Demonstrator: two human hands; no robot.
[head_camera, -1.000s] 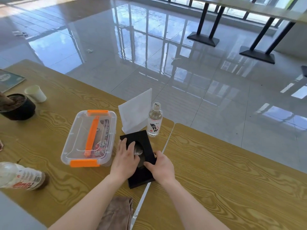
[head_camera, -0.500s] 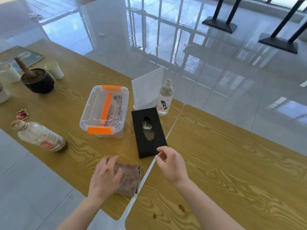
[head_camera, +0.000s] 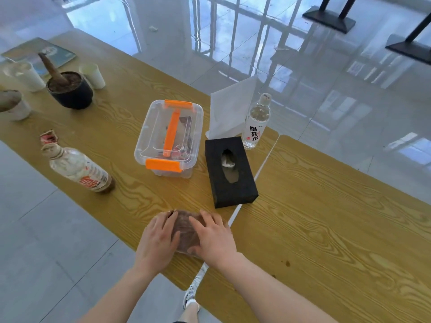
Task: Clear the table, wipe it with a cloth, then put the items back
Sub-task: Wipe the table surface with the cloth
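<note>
Here, left hand (head_camera: 158, 240), right hand (head_camera: 215, 238) on cloth (head_camera: 185, 231)

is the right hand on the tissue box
No, the right hand lies on the cloth next to the left hand, apart from the tissue box.

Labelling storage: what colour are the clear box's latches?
Orange; latches show best in head view.
</note>
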